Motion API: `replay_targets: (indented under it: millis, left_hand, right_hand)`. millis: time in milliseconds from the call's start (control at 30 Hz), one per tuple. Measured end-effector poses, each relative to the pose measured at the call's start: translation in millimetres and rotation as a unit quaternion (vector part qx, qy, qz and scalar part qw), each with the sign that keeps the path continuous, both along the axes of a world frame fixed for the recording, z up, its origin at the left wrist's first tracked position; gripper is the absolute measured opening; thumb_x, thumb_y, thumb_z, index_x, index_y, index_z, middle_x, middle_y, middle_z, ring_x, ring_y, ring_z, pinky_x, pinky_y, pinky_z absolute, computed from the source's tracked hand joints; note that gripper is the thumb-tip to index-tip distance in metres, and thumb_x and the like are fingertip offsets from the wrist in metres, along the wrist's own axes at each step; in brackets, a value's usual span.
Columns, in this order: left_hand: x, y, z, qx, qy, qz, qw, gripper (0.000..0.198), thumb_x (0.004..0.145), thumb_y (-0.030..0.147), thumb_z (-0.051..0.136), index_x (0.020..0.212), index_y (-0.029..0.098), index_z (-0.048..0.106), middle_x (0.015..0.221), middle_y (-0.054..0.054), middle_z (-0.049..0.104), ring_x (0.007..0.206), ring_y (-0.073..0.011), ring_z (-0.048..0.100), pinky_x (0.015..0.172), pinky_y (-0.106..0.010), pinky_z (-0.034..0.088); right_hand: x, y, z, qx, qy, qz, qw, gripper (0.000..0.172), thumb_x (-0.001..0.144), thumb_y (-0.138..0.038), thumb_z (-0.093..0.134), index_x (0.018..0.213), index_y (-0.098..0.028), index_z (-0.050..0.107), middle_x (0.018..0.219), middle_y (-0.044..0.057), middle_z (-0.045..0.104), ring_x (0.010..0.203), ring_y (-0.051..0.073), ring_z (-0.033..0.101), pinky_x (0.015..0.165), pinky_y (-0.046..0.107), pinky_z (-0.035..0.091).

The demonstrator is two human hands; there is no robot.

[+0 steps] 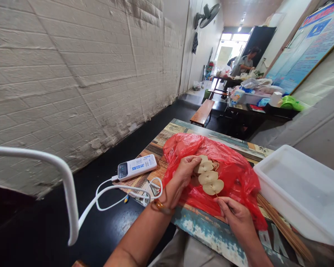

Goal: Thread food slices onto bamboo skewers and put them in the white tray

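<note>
Several pale round slices, apparently lotus root point(208, 176), sit in a row on a thin wooden skewer point(217, 195) over the red plastic bag point(235, 178). My left hand point(187, 170) is closed, its thumb and fingers pinching the uppermost slice. Below the row, my right hand point(235, 212) pinches the skewer's lower end between thumb and fingertips. More pale pieces lie partly hidden behind the threaded slices on the bag. A bundle of wooden skewers point(284, 226) rests on the table to the right of my right hand.
A white plastic tub point(295, 193) stands at the table's right edge. On the left, a white power bank point(137, 167) trails a looped white cable point(102, 194). Beyond the patterned table point(211, 243) are a wooden bench point(202, 112), a cluttered table and another person point(246, 63).
</note>
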State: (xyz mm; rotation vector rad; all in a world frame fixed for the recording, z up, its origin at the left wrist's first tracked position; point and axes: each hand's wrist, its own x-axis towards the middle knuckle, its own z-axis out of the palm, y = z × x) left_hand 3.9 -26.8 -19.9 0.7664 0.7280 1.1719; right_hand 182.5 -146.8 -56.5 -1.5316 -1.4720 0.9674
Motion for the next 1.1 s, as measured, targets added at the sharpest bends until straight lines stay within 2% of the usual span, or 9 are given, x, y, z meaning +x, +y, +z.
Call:
replay_targets:
  millis: [267,467,633,767,933,1033,1100]
  left_hand:
    - [0,1,-5.3,0.013,0.014,-0.022,1.0,0.03,0.066,0.039,0.073,0.077,0.012,0.067,0.071,-0.004,0.065,0.057,-0.0101,0.054,0.056,-0.022,0.037]
    - [1,0,-3.0,0.025,0.019,-0.025,0.999,0.032,0.066,0.041,0.074,0.077,0.012,0.067,0.071,-0.004,0.064,0.059,-0.0112,0.055,0.058,-0.023,0.04]
    - [3,-4,8.3,0.004,-0.043,-0.027,0.999,0.044,0.068,0.045,0.071,0.101,0.017,0.065,0.082,-0.005,0.066,0.068,-0.0148,0.059,0.062,-0.025,0.044]
    - [9,-8,13.1,-0.032,-0.085,-0.085,0.992,0.04,0.069,0.051,0.068,0.09,0.017,0.065,0.081,-0.006,0.065,0.068,-0.0149,0.06,0.064,-0.027,0.046]
    - [17,-13,8.8,-0.009,-0.041,-0.176,0.984,0.039,0.06,0.042,0.078,0.083,0.012,0.067,0.074,-0.006,0.064,0.066,-0.0129,0.058,0.066,-0.026,0.044]
    - [19,-13,5.9,0.002,-0.036,-0.187,0.982,0.039,0.059,0.038,0.079,0.085,0.01,0.068,0.077,-0.007,0.065,0.065,-0.0125,0.058,0.066,-0.025,0.044]
    - [20,-12,4.3,-0.003,-0.052,-0.167,0.985,0.039,0.06,0.035,0.079,0.088,0.011,0.068,0.078,-0.007,0.066,0.064,-0.0122,0.058,0.065,-0.025,0.044]
  right_hand:
    - [0,1,-1.8,-0.009,-0.004,-0.001,1.0,0.036,0.084,-0.048,0.053,0.092,-0.017,0.069,0.056,-0.002,0.052,0.051,0.013,0.05,0.049,0.023,0.038]
    - [-2,0,2.2,-0.014,0.014,-0.004,1.0,0.035,0.082,-0.05,0.054,0.088,-0.019,0.069,0.055,-0.003,0.05,0.05,0.013,0.047,0.048,0.023,0.036]
    - [-5,3,5.8,-0.018,0.097,-0.037,0.994,0.035,0.081,-0.051,0.057,0.088,-0.019,0.068,0.055,-0.004,0.047,0.046,0.01,0.041,0.043,0.022,0.031]
    - [-11,11,6.4,0.0,0.178,-0.085,0.98,0.037,0.079,-0.052,0.06,0.086,-0.017,0.067,0.056,-0.004,0.048,0.044,0.009,0.039,0.04,0.021,0.029]
    - [-23,21,11.8,0.036,0.229,-0.106,0.967,0.033,0.079,-0.049,0.061,0.086,-0.017,0.066,0.057,-0.004,0.048,0.047,0.009,0.041,0.043,0.021,0.032]
    - [-30,26,13.1,0.037,0.241,-0.103,0.964,0.033,0.079,-0.049,0.061,0.086,-0.017,0.066,0.057,-0.004,0.049,0.046,0.008,0.041,0.044,0.02,0.032]
    - [-32,28,12.3,0.037,0.24,-0.097,0.965,0.033,0.078,-0.049,0.062,0.085,-0.017,0.067,0.057,-0.005,0.05,0.046,0.008,0.042,0.044,0.02,0.032]
